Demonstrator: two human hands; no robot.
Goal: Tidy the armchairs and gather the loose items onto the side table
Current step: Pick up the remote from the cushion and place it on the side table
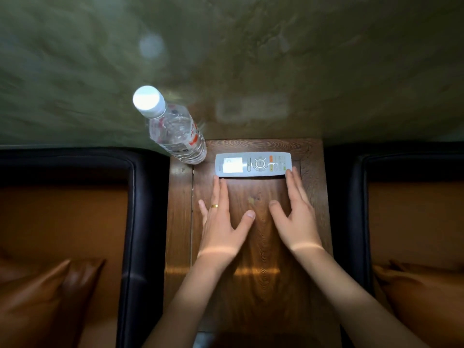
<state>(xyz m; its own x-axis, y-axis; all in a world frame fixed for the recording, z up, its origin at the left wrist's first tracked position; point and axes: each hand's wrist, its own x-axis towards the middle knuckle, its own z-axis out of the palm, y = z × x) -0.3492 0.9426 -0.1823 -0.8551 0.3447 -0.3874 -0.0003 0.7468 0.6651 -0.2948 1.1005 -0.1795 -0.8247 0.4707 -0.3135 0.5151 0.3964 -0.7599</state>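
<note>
A white remote control (253, 164) lies crosswise near the far edge of the wooden side table (261, 247). My left hand (221, 222) lies flat with straight fingers, its fingertips touching the remote's near left edge. My right hand (296, 217) is flat too, fingertips at the remote's near right corner. A clear plastic water bottle (173, 129) with a white cap stands upright at the table's far left corner.
Black-framed armchairs flank the table: the left armchair (135, 222) and the right armchair (356, 209), each with an orange-brown seat. A brown cushion (55, 292) lies on the left seat and another cushion (421, 292) on the right. A greenish wall (251, 59) is behind.
</note>
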